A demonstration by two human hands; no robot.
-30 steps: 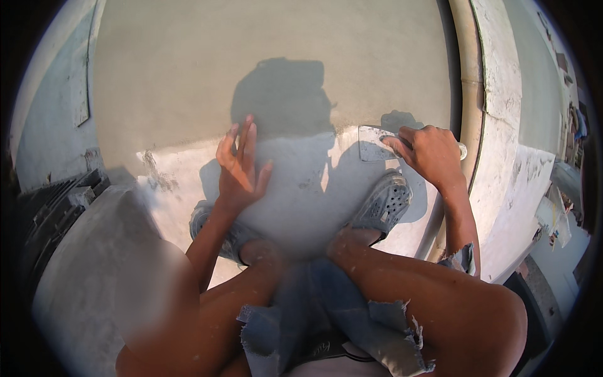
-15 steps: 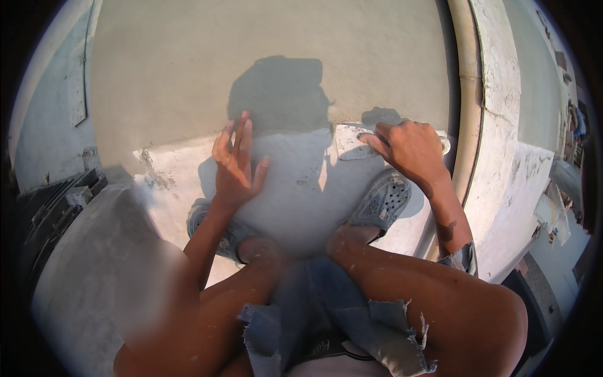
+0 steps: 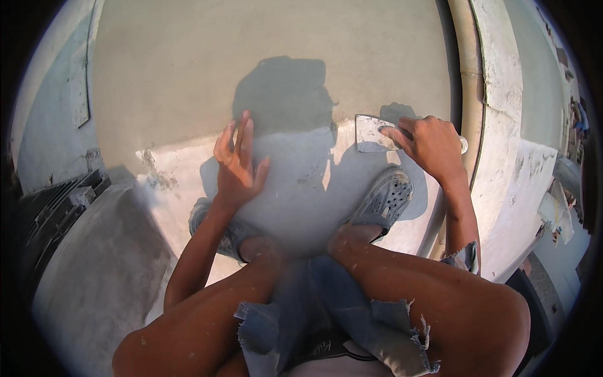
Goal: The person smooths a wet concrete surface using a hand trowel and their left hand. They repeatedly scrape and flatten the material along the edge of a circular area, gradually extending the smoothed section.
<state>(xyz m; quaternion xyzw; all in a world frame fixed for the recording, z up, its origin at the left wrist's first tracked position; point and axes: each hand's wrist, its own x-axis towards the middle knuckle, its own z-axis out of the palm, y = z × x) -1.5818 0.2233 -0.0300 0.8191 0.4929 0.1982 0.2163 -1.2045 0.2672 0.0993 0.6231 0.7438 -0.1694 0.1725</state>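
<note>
My right hand (image 3: 433,146) grips a putty knife (image 3: 370,134) with a wide, whitish, splattered blade pointing left; the round end of its handle shows past the wrist. The blade is close to the line where a grey-green coated wall (image 3: 169,69) meets a pale surface (image 3: 295,182); whether it touches cannot be told. Nothing is in my left hand (image 3: 239,166). Its fingers are stretched upward and apart, near that same line, with the fingertips over the coated part. A shadow of a head and cap falls between the hands.
Two grey clogs (image 3: 386,200) are on my feet below the hands. A tan pipe (image 3: 472,81) runs along the right side. Dark slatted pieces (image 3: 53,217) stand at the left beside a rounded grey mass (image 3: 100,264). Assorted clutter lines the far right.
My right hand has drawn the putty knife to the right, lifting the blade slightly, and its shadow has shifted right. The left hand has barely moved.
</note>
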